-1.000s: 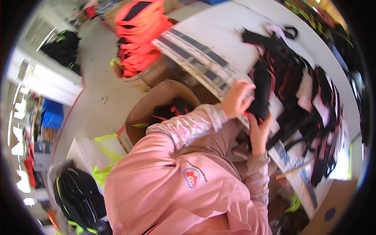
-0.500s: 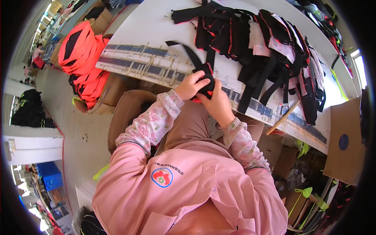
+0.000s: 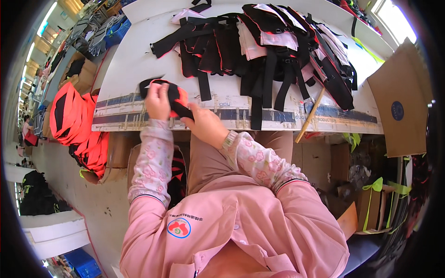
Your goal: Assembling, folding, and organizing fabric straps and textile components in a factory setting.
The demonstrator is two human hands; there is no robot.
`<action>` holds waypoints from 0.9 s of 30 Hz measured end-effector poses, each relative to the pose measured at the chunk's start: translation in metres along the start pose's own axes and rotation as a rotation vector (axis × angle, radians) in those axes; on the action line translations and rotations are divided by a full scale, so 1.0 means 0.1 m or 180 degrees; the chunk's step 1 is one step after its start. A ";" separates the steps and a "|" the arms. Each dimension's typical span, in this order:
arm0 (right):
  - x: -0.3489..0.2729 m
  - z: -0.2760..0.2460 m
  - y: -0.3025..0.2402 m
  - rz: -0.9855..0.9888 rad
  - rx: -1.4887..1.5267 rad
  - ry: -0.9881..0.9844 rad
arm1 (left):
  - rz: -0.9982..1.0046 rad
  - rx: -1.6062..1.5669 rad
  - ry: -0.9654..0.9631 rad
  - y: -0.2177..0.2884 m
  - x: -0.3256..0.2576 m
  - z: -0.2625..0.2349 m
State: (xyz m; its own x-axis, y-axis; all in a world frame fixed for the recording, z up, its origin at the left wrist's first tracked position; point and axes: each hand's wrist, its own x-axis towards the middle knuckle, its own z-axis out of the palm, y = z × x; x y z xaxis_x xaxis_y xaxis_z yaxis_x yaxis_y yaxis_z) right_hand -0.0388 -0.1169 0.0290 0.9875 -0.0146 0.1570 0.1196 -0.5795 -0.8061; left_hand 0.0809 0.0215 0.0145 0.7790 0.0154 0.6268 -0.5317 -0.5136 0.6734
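Observation:
Over the table's near edge, left of centre, I hold a black strapped fabric piece [image 3: 174, 94] with an orange-red side showing. My left hand [image 3: 158, 99] is closed around its upper part, where a black strap curls out past the fingers. My right hand [image 3: 208, 126] pinches its lower end between thumb and fingers. On the white table [image 3: 134, 60] beyond lies a heap of similar black pieces [image 3: 227, 48] with red edging, pale pink panels, buckles and straps hanging toward me.
A wooden stick [image 3: 310, 115] juts over the table's front edge. Bright orange fabric [image 3: 69, 113] is stacked at the left, beside the table. A cardboard box [image 3: 399, 104] stands at the right end. Yellow-green ties [image 3: 373, 185] hang below it on the right.
Both hands have moved left with the black piece, and more of its orange-red side now shows. The whole view has shifted, so the heap appears farther left.

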 end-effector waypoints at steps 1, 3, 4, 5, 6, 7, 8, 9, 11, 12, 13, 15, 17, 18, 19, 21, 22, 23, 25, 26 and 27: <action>0.03 0.05 0.07 -0.0078 0.0207 -0.0144 | -0.0255 0.0046 0.0170 -0.11 0.11 -0.04; 0.00 0.04 -0.07 -0.0066 0.0488 -0.0250 | -0.0061 0.0767 0.0359 -0.38 0.30 -0.24; -0.03 0.05 -0.17 -0.0054 0.0753 -0.0330 | -0.0287 0.0871 0.0432 -0.56 0.41 -0.38; -0.08 0.08 -0.23 -0.0094 0.1067 -0.0411 | -0.0334 0.0690 0.0445 -0.73 0.50 -0.52; -0.12 0.07 -0.29 -0.0052 0.1214 -0.0525 | -0.0210 0.0647 0.0577 -0.83 0.57 -0.58; -0.15 0.07 -0.37 -0.0023 0.1367 -0.0660 | -0.0292 0.0574 0.0609 -0.95 0.65 -0.69; -0.19 0.07 -0.42 -0.0263 0.1365 -0.0598 | -0.0312 0.0697 0.0595 -1.04 0.72 -0.81; -0.20 0.12 -0.40 -0.0386 0.1347 -0.0630 | -0.0275 0.0861 0.0508 -1.05 0.78 -0.88; -0.24 0.10 -0.54 -0.0429 0.1372 -0.0697 | -0.0323 0.0994 0.0602 -1.10 0.85 -1.08; -0.26 0.08 -0.61 -0.0518 0.1330 -0.0729 | -0.0409 0.1101 0.0561 -1.11 0.88 -1.18; -0.28 0.07 -0.66 -0.0598 0.1280 -0.0746 | -0.0497 0.1123 0.0631 -1.12 0.87 -1.27; -0.36 0.05 -0.79 -0.0555 0.1346 -0.0915 | -0.0610 0.1227 0.0639 -1.19 0.86 -1.54; -0.52 -0.03 -0.93 -0.1123 0.1497 -0.1098 | -0.0706 0.1981 0.1034 -1.54 0.81 -2.29; -0.60 -0.08 -0.89 -0.1069 0.1383 -0.1223 | -0.1054 0.2052 0.0950 -1.58 0.77 -2.56; -0.61 -0.08 -0.87 -0.1071 0.1382 -0.1249 | -0.1399 0.2141 0.0878 -1.57 0.72 -2.78; -0.67 0.03 -0.87 -0.0923 0.1502 -0.1549 | -0.1187 0.2198 0.0811 -1.63 0.60 -2.97; -0.66 0.09 -0.86 -0.0899 0.1686 -0.1572 | -0.0945 0.2214 0.0735 -1.67 0.53 -3.06; -0.63 0.13 -0.84 -0.0896 0.1691 -0.1601 | -0.0970 0.2230 0.0741 -1.70 0.45 -3.18; -0.48 0.17 -0.78 -0.1096 0.1441 -0.1644 | -0.0746 0.2012 0.0339 -1.78 0.31 -3.45; -0.40 0.16 -0.71 -0.1011 0.1213 -0.1712 | -0.0886 0.1935 0.0044 -1.73 0.22 -3.43; -0.36 0.21 -0.70 -0.1006 0.1193 -0.1688 | -0.0674 0.1581 -0.0124 -1.81 0.05 -3.69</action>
State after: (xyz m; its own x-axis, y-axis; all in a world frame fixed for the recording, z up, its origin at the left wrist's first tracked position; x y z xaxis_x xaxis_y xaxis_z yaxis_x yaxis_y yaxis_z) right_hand -0.0805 -0.0590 0.0677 0.8054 0.5601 0.1938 0.3411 -0.1706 -0.9244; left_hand 0.0584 0.4311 0.0402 0.8688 0.1358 0.4762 -0.1479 -0.8466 0.5112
